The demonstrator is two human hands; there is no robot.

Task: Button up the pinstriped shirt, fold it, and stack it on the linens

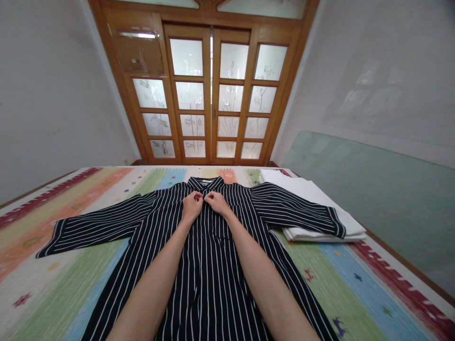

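Observation:
A black shirt with thin white stripes (pixel 209 265) lies flat, front up, on a bed, its short sleeves spread to both sides and its collar at the far end. My left hand (pixel 192 205) and my right hand (pixel 216 202) meet just below the collar. Both are closed in a pinch on the shirt's front placket, fingertips almost touching each other. Whatever small part lies between the fingertips is too small to make out.
The bed carries a bright striped cover (pixel 71 246). A folded white cloth stack (pixel 320 208) lies at the right, partly under the shirt's right sleeve. A wooden door with frosted panes (pixel 213 94) stands beyond the bed. A glass panel (pixel 373 189) lines the right wall.

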